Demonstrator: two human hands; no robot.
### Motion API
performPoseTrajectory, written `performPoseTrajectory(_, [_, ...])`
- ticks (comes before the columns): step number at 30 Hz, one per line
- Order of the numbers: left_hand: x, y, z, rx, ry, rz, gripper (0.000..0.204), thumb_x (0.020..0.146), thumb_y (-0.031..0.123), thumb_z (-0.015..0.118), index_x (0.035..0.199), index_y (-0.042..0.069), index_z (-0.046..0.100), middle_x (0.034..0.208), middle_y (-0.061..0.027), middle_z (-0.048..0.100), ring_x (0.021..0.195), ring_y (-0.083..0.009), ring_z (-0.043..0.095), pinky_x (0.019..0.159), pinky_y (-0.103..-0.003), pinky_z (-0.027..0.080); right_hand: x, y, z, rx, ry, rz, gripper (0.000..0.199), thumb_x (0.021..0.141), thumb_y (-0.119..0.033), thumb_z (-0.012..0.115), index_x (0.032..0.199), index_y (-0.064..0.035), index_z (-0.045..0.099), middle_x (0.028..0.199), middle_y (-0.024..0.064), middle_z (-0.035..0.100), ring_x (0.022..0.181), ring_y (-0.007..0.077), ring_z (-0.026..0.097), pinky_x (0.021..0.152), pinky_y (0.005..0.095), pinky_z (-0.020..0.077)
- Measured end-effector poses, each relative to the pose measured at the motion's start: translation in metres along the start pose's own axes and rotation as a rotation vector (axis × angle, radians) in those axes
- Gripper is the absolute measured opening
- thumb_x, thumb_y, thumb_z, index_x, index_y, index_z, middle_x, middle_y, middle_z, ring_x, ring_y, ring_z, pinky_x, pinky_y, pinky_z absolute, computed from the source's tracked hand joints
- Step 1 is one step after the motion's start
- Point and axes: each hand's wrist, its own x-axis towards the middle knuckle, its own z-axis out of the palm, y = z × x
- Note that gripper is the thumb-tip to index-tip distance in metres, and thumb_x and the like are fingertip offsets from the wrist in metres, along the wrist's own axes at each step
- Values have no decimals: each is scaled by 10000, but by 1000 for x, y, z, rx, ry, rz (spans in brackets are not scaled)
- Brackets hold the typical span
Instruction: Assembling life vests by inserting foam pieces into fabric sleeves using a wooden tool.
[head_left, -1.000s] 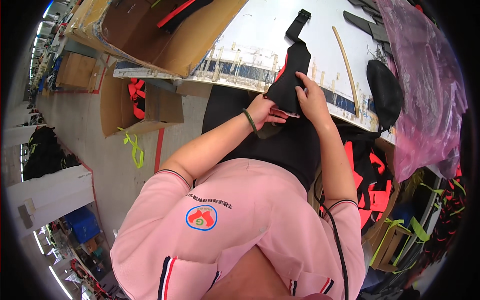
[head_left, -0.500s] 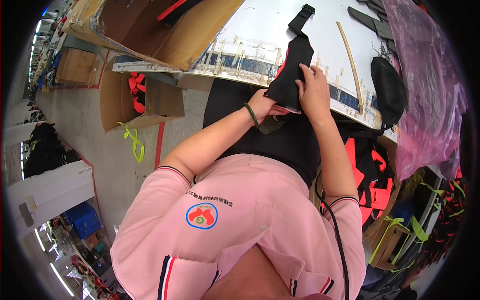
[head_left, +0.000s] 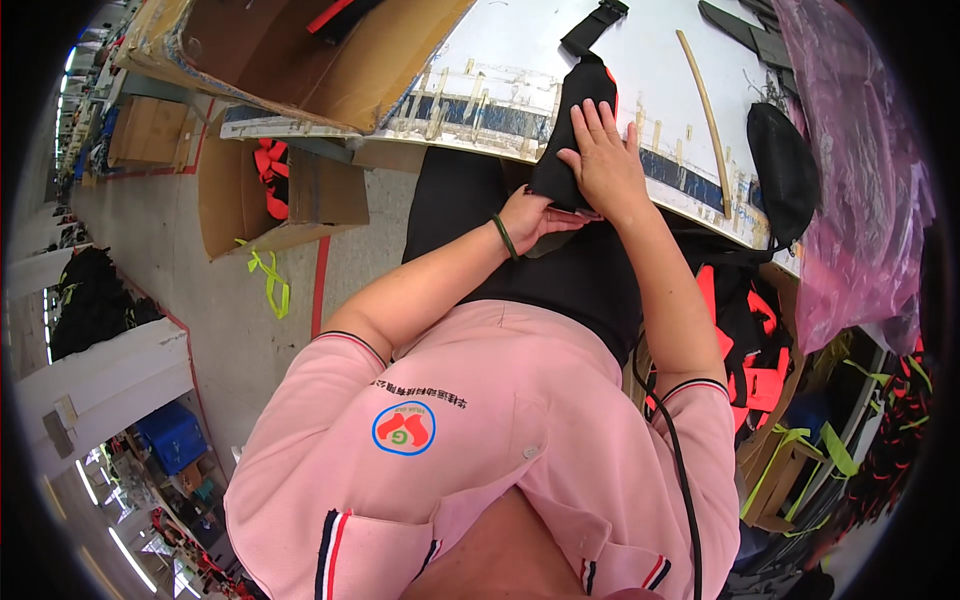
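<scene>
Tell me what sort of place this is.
Probably a factory workshop for fabric goods: a black fabric piece over the edge of a white worktable, and a cardboard box nearby holding red-and-black pieces.

1. Panel (head_left: 562, 130): long black cloth, lying lengthwise across the counter's (head_left: 655, 70) near edge, its wider lower end jutting past that edge.
2. Trim (head_left: 614, 88): orange-red, showing along the panel's upper right side.
3. Strap (head_left: 583, 40): black, narrower, bent, running from the panel away from the near edge, ending in a black buckle (head_left: 614, 8).

left grip (head_left: 526, 222): holds black strap (head_left: 566, 150), near end | right grip (head_left: 610, 172): flat on it
</scene>
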Motion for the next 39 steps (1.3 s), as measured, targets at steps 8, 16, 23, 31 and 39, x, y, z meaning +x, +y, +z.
performPoseTrajectory(8, [4,-4,6,21,-11,-14,380,934,320,448,1135,6,519,984,-179,627,872,-270,643,788,-390,536,-1,-1,-1,-38,-10,5,594,905,-425,422,1384,-94,307,1445,82,288,1355,247,218,1053,552,189])
performPoseTrajectory(16, [10,-10,2,65,-31,48,447,927,415,441,1176,48,498,1013,-159,623,886,-252,645,771,-352,542,4,2,-6,-6,0,-11,598,905,-439,416,1381,-94,311,1441,88,294,1350,251,228,1072,519,172])
performPoseTrajectory(23, [10,-10,21,68,50,97,464,943,403,407,1170,9,497,990,-163,639,853,-259,657,751,-333,548,32,-3,-10,120,125,29,694,871,-520,431,1337,-11,356,1395,175,342,1331,293,256,1093,438,169])
performPoseTrajectory(31, [17,-22,12,80,-18,81,456,952,382,399,1208,9,457,1037,-180,619,908,-264,642,792,-347,534,36,16,16,157,96,26,779,862,-555,424,1349,40,299,1417,212,282,1346,313,212,1103,398,160])
performPoseTrajectory(39, [20,-19,8,157,-51,19,457,944,372,423,1196,-7,464,1035,-199,612,841,-276,658,779,-344,543,30,24,21,171,101,7,763,864,-541,434,1357,25,297,1427,204,266,1350,312,203,1101,399,166])
